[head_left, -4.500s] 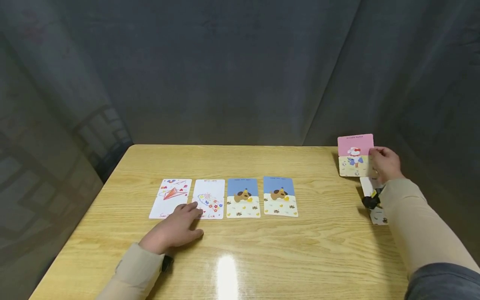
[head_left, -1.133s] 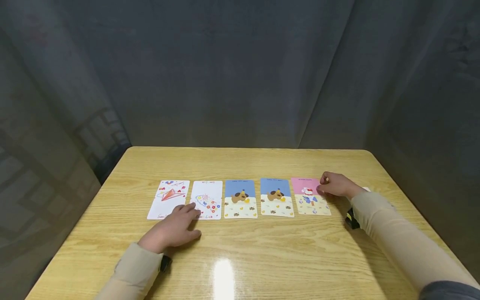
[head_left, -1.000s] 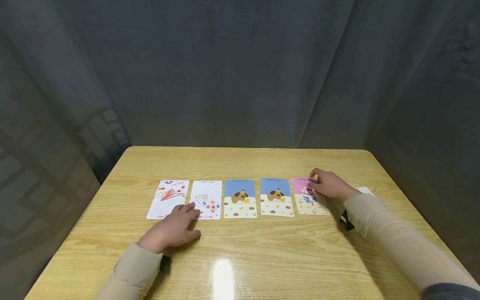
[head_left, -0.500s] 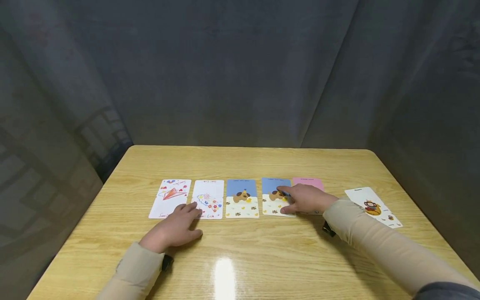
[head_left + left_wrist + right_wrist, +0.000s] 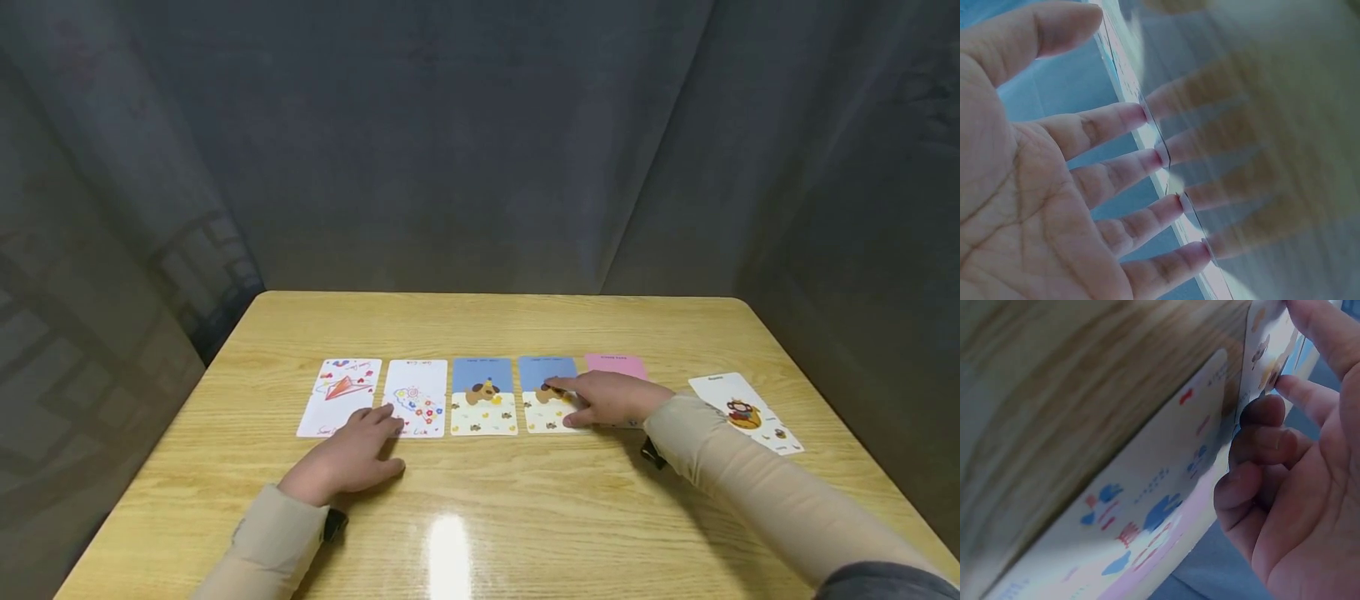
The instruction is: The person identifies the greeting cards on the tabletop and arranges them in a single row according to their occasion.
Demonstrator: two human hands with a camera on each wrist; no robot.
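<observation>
One dog card (image 5: 546,395) — blue over cream | right hand (image 5: 611,398) fingertips pressing, nothing gripped

The head view is dim and even, lit from overhead: a white glare patch sits on the glossy tabletop (image 5: 448,546) at 6 o'clock, and soft shadows fall under both forearms. The dark curtain (image 5: 480,142) bows slightly toward the frame edges. Both wrist views are close, blue-tinted and soft; the wood grain smears in blur, and the fingers (image 5: 1116,122) mirror in the tabletop's sheen.
</observation>
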